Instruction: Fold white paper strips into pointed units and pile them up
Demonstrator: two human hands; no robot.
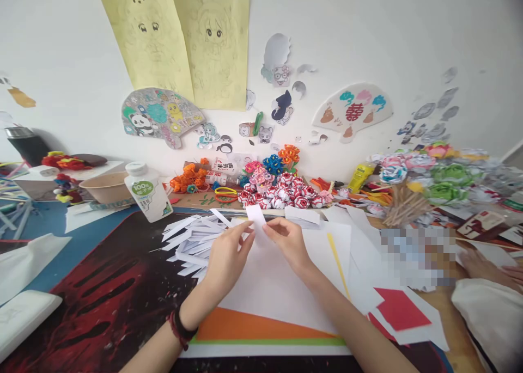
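A small white paper strip (pixel 256 219) stands upright between my two hands, above a stack of paper sheets. My left hand (pixel 232 248) pinches its left edge between thumb and fingers. On the other edge, my right hand (pixel 288 242) pinches the strip with thumb and forefinger. Under both hands lies a large white sheet (pixel 278 291), with an orange sheet (pixel 229 324) showing below its front edge. A loose heap of folded white paper strips (pixel 190 242) sits just left of my left hand.
Behind the paper stand a white bottle (pixel 149 193), red-and-white paper flowers (pixel 292 190) and orange flowers (pixel 190 178). Red paper pieces (pixel 402 309) lie at the right. Another person's hand (pixel 486 264) rests at the far right. A white case (pixel 26 318) is at the left.
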